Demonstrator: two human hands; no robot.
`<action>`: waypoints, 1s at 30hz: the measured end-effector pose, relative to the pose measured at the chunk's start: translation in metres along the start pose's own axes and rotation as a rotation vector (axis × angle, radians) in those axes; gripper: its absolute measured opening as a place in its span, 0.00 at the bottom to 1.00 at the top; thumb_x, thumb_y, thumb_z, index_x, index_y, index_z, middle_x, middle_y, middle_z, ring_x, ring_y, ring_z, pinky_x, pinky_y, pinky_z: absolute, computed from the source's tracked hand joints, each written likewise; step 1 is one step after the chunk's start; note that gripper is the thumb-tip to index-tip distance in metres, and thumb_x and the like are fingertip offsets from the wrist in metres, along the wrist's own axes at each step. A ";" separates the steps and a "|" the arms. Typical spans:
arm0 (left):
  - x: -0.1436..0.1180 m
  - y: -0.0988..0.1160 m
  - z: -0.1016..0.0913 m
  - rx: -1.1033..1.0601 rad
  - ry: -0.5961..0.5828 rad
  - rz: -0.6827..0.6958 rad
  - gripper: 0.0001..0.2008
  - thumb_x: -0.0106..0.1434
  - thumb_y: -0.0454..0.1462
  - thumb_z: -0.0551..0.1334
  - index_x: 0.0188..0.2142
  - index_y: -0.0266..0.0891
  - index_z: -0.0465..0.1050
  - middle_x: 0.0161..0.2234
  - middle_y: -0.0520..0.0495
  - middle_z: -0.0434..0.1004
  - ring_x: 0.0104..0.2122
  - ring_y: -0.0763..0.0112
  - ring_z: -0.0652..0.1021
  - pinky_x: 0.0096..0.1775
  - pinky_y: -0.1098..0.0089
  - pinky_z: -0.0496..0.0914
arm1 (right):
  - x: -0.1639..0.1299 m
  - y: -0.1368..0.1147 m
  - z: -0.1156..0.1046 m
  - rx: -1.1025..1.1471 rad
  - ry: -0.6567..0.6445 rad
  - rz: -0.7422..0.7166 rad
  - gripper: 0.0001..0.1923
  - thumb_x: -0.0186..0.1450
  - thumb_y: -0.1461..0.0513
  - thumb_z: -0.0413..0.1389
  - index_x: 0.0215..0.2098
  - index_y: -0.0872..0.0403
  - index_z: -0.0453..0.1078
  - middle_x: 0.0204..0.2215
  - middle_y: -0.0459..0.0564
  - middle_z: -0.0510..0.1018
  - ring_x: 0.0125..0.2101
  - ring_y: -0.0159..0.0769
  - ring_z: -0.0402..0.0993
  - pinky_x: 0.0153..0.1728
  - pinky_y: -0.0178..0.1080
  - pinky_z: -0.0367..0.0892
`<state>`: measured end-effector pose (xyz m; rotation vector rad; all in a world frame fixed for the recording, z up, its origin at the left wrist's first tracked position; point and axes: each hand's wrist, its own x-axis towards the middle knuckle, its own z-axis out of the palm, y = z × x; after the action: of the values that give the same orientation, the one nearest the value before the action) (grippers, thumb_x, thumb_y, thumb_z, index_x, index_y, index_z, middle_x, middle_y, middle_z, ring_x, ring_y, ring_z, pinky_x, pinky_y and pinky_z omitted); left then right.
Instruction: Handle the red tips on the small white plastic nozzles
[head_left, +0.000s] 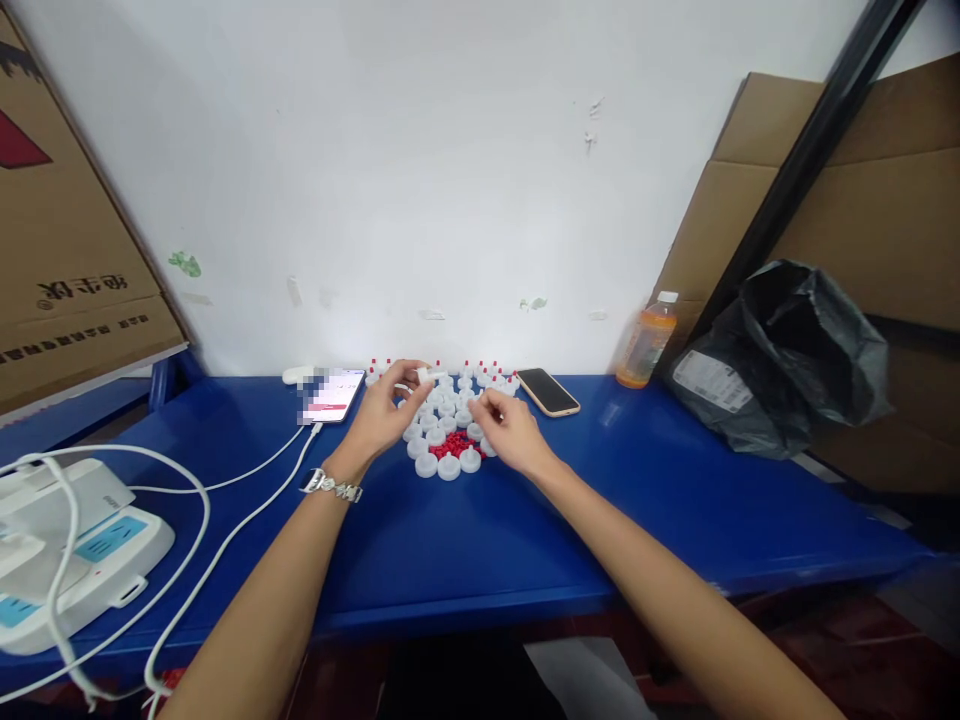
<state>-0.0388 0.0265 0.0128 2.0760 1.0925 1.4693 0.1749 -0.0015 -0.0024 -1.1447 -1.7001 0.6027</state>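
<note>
My left hand [388, 405] pinches a white nozzle cap [430, 376], lying sideways between thumb and fingers. Just right of it, my right hand [511, 428] is closed, thumb and fingertips together; whatever sits in them is too small to make out. Beneath and between both hands, many white nozzle caps [448, 466] stand close together on the blue table [465, 550]. A pile of small red tips [454, 444] lies among them. Along the back, several caps carry red tips [484, 372] on their nozzles.
Left of the caps lies a lit phone [334, 396] with a charging cable. A dark-screened phone [550, 391] rests to the right. Farther right stand an orange drink bottle [646, 342] and a black plastic bag [780, 360]. A power strip [90, 560] with looping white cables occupies the near left.
</note>
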 end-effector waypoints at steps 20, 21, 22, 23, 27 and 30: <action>-0.014 0.020 0.041 0.164 -0.263 0.049 0.16 0.66 0.47 0.59 0.49 0.42 0.70 0.47 0.44 0.77 0.43 0.64 0.77 0.42 0.64 0.71 | 0.026 0.021 -0.040 0.027 0.357 -0.089 0.09 0.61 0.57 0.58 0.33 0.56 0.73 0.28 0.48 0.78 0.29 0.34 0.71 0.35 0.36 0.66; -0.014 0.020 0.041 0.175 -0.273 0.053 0.14 0.67 0.46 0.59 0.47 0.42 0.71 0.45 0.45 0.76 0.42 0.64 0.76 0.42 0.64 0.71 | 0.026 0.024 -0.046 -0.041 0.368 -0.063 0.08 0.60 0.58 0.57 0.32 0.55 0.73 0.27 0.48 0.77 0.28 0.33 0.71 0.34 0.36 0.66; -0.014 0.020 0.041 0.181 -0.285 0.057 0.13 0.67 0.46 0.58 0.46 0.42 0.72 0.44 0.45 0.76 0.42 0.64 0.76 0.42 0.64 0.70 | 0.027 0.028 -0.051 -0.108 0.364 -0.028 0.07 0.59 0.59 0.57 0.32 0.55 0.73 0.26 0.47 0.77 0.27 0.33 0.70 0.33 0.36 0.65; -0.014 0.021 0.042 0.183 -0.298 0.063 0.13 0.67 0.46 0.58 0.45 0.42 0.73 0.43 0.45 0.76 0.42 0.64 0.76 0.42 0.64 0.70 | 0.027 0.031 -0.055 -0.173 0.349 0.012 0.06 0.58 0.60 0.56 0.31 0.55 0.73 0.25 0.46 0.77 0.27 0.33 0.70 0.32 0.35 0.64; -0.014 0.021 0.044 0.185 -0.338 0.090 0.12 0.68 0.45 0.57 0.42 0.42 0.74 0.42 0.45 0.75 0.43 0.63 0.75 0.43 0.64 0.69 | 0.026 0.041 -0.064 -0.381 0.258 0.156 0.04 0.54 0.64 0.55 0.28 0.53 0.71 0.26 0.45 0.77 0.27 0.33 0.71 0.30 0.35 0.61; -0.014 0.021 0.046 0.202 -0.346 0.117 0.11 0.69 0.44 0.56 0.40 0.41 0.74 0.42 0.45 0.75 0.44 0.62 0.74 0.46 0.62 0.68 | 0.027 0.049 -0.062 -0.441 0.189 0.222 0.04 0.52 0.66 0.55 0.27 0.53 0.71 0.26 0.46 0.78 0.28 0.34 0.71 0.29 0.35 0.60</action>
<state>0.0087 0.0084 0.0009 2.4550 1.0296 1.0246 0.2489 0.0374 -0.0033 -1.6633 -1.5943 0.2422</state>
